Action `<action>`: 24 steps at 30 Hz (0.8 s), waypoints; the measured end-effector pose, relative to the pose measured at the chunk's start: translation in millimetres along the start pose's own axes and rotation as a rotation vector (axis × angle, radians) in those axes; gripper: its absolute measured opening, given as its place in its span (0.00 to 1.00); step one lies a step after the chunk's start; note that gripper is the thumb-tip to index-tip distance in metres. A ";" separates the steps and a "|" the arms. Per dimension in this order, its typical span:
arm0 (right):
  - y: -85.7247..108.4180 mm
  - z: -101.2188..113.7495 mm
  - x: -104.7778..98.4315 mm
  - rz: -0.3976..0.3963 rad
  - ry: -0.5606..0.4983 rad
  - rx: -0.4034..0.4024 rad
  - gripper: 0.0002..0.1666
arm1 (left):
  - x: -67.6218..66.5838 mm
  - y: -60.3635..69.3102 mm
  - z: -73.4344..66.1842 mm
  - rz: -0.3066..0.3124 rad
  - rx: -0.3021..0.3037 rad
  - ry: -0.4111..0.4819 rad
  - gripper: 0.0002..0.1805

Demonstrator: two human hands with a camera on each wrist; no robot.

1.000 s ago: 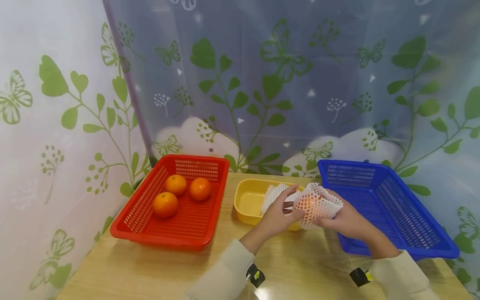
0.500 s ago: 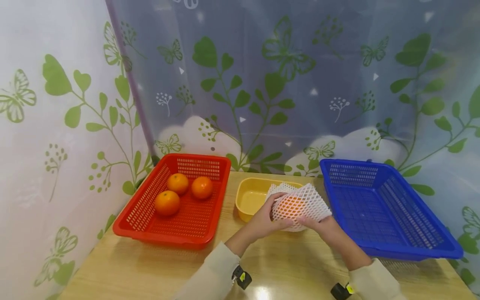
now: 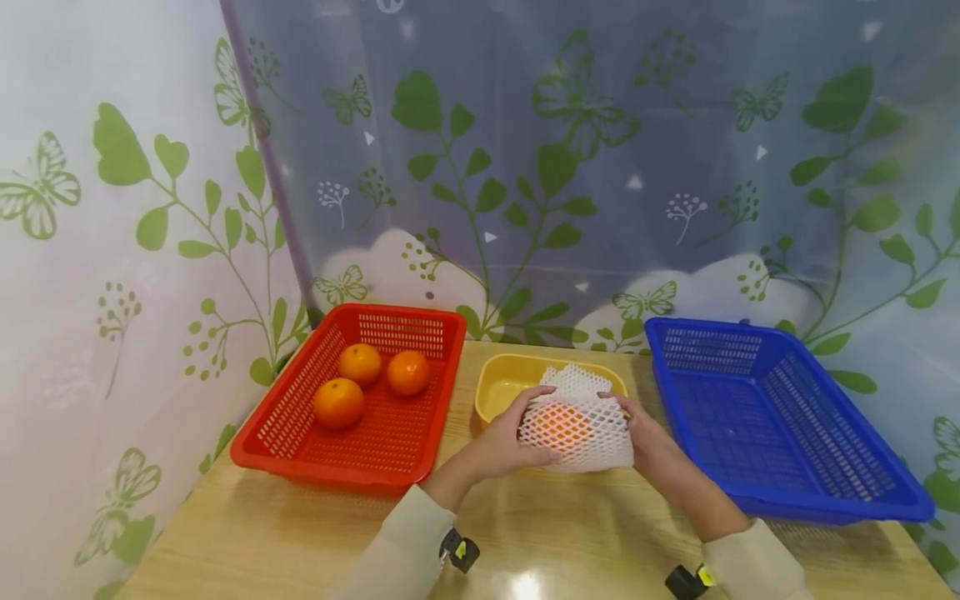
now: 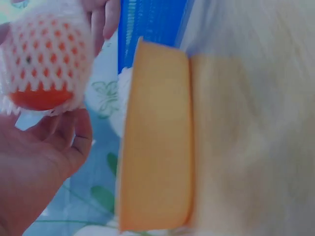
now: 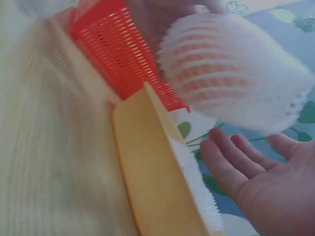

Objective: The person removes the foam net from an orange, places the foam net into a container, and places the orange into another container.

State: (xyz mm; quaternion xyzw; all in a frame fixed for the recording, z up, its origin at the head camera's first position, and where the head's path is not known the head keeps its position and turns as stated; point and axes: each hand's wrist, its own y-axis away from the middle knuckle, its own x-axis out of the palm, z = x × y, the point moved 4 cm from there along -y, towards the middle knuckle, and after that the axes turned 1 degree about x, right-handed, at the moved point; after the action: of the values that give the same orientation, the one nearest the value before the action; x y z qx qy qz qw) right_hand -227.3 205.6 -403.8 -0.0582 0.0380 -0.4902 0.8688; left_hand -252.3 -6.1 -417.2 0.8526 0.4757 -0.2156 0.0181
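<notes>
An orange point(image 3: 561, 427) sits inside a white foam net sleeve point(image 3: 611, 446), held up over the front of a yellow basin point(image 3: 497, 390). My left hand point(image 3: 498, 443) grips the sleeved fruit from its left end, thumb in front and fingers behind. At the sleeve's loose right end is my right hand point(image 3: 660, 450). In the right wrist view its fingers point(image 5: 229, 162) are spread and fairly straight below the sleeve, with the thumb side close to it or touching. More white foam netting point(image 3: 576, 380) lies in the basin, partly hidden behind the held sleeve.
To the left, a red basket point(image 3: 375, 446) contains three oranges point(image 3: 338, 403). A blue basket point(image 3: 750, 433) stands on the right. Both share the wooden table point(image 3: 570, 542) with the basin, and a patterned curtain point(image 3: 465, 200) hangs behind.
The orange and its sleeve have moved left and slightly down, and the sleeve now covers more of the fruit. My right hand has shifted from gripping the sleeve to its right end, fingers loosened.
</notes>
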 end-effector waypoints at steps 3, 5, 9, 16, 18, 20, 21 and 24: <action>-5.6 1.7 -0.2 0.009 0.071 0.090 0.39 | -5.7 2.7 -7.8 0.061 0.037 -0.163 0.50; -7.8 -0.6 0.9 0.016 0.169 0.178 0.43 | -7.2 4.1 -12.9 0.126 0.078 -0.222 0.52; -10.2 -9.9 7.6 0.124 0.288 0.266 0.44 | -7.7 8.4 -20.1 0.251 0.138 -0.261 0.56; -15.6 -25.2 21.8 0.371 0.166 0.179 0.37 | -7.1 15.3 -25.2 0.341 0.195 -0.236 0.59; -16.6 -29.0 24.5 0.369 0.151 0.182 0.35 | -8.1 16.0 -23.0 0.310 0.173 -0.228 0.59; -16.8 -30.4 27.5 0.341 0.149 0.178 0.33 | -10.1 17.1 -19.1 0.254 0.123 -0.204 0.59; -16.7 -31.0 28.6 0.320 0.146 0.178 0.33 | -11.6 17.5 -16.4 0.217 0.093 -0.194 0.59; -15.8 -29.9 30.7 0.241 0.131 0.175 0.35 | -16.8 17.8 -8.7 0.099 0.015 -0.122 0.59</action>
State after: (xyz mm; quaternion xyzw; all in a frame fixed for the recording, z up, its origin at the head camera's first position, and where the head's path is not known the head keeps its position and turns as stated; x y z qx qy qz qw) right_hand -228.5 169.3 -431.6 0.0546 0.0584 -0.3865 0.9188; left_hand -242.3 -27.3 -406.0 0.8604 0.4294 -0.2696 0.0515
